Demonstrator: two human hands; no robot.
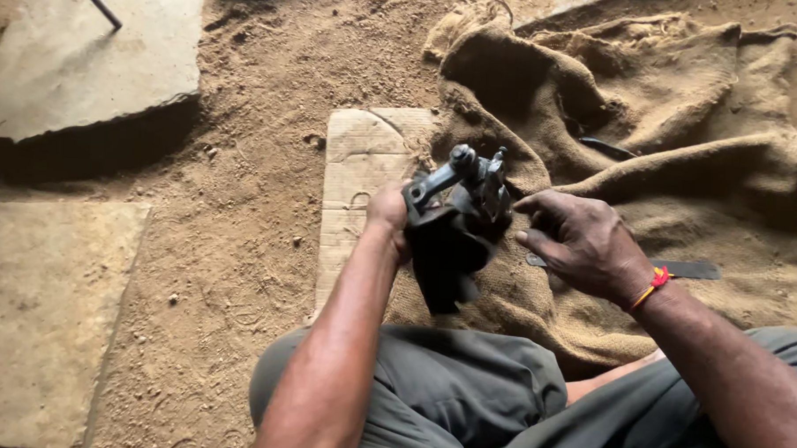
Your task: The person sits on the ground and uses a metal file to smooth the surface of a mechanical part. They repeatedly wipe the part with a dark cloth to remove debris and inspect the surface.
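Note:
My left hand grips a dark, greasy metal machine part and holds it up above the ground, its rod-like arm pointing up and right. My right hand touches the part's right side with its fingertips, the fingers curled toward it. A red and yellow thread band circles my right wrist. Beneath the part lie a piece of cardboard and a rumpled burlap sack. A flat dark metal tool rests on the sack just right of my right hand.
Sandy dirt ground spreads all around. Flat stone slabs lie at the upper left and lower left. A thin metal rod crosses the upper slab. Another dark tool pokes from the sack's folds. My knees in grey trousers fill the bottom.

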